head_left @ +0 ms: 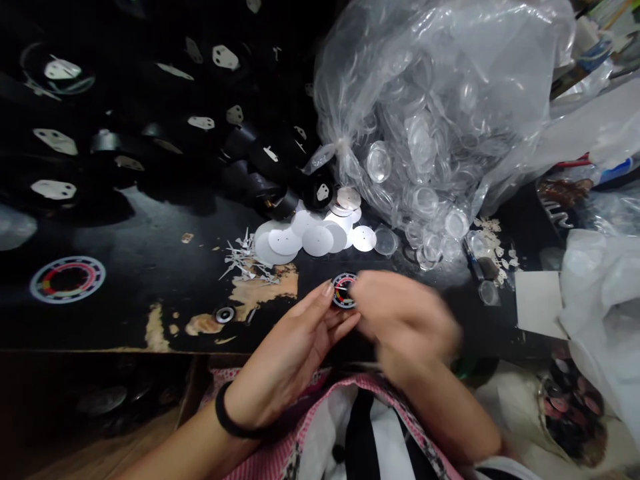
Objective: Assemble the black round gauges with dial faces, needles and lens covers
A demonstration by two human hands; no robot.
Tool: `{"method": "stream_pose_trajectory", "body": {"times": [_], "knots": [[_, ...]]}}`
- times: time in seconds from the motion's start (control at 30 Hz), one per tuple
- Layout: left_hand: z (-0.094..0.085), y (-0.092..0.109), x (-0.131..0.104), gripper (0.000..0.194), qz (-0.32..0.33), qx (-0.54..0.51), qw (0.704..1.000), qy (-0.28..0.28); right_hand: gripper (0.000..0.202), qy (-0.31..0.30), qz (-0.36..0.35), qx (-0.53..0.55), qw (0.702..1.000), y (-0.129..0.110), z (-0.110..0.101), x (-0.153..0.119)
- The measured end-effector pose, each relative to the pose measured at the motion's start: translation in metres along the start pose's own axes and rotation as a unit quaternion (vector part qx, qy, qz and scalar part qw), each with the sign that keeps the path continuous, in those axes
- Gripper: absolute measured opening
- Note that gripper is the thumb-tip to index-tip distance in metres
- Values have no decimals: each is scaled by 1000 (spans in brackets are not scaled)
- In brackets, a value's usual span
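My left hand grips a small round gauge by its rim, thumb on top and fingers beneath. The gauge's dial is black with coloured marks, and a white pointer lies across it. Over the gauge's right side is my right hand, smeared by motion; its fingertips are hidden, so whether they hold anything does not show. Just beyond both hands lie flat pale discs in overlapping piles. White pointers are heaped to the left of those discs.
A large plastic bag spills clear round covers at the back right. Black housings with metal plates crowd the back left. A printed dial ring and a small round part lie leftward. White card sits right.
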State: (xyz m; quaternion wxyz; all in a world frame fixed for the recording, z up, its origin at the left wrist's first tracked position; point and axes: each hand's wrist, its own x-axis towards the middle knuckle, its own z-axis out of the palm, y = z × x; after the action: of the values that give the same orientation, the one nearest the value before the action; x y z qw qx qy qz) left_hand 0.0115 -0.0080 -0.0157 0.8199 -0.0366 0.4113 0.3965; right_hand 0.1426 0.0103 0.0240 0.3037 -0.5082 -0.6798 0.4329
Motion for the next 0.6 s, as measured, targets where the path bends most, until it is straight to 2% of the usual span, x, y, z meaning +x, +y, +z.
{"method": "stream_pose_trajectory", "body": {"times": [0.1, 0.2, 0.33, 0.4, 0.47, 0.53, 0.6], "knots": [[2, 0, -1, 13, 15, 16, 1000, 5, 20, 42, -126, 85, 987, 11, 13, 14], [1, -1, -1, 12, 19, 8, 1000, -12, 20, 50, -139, 137, 979, 1, 8, 16], [-1, -3, 0, 17, 16, 5, 999, -27, 26, 165, -176, 173, 955, -21, -10, 2], [-2, -3, -1, 19, 17, 4, 1000, -19, 29, 142, -164, 133, 967, -21, -10, 1], [-1, -4, -2, 17, 23, 6, 1000, -7, 25, 61, -126, 75, 987, -13, -4, 7], [0, -5, -4, 15, 33, 11, 999, 1, 19, -6, -95, 36, 995, -5, 3, 15], [0, -5, -3, 14, 34, 8, 999, 2, 19, -12, -78, 40, 996, -2, 3, 20]]}}
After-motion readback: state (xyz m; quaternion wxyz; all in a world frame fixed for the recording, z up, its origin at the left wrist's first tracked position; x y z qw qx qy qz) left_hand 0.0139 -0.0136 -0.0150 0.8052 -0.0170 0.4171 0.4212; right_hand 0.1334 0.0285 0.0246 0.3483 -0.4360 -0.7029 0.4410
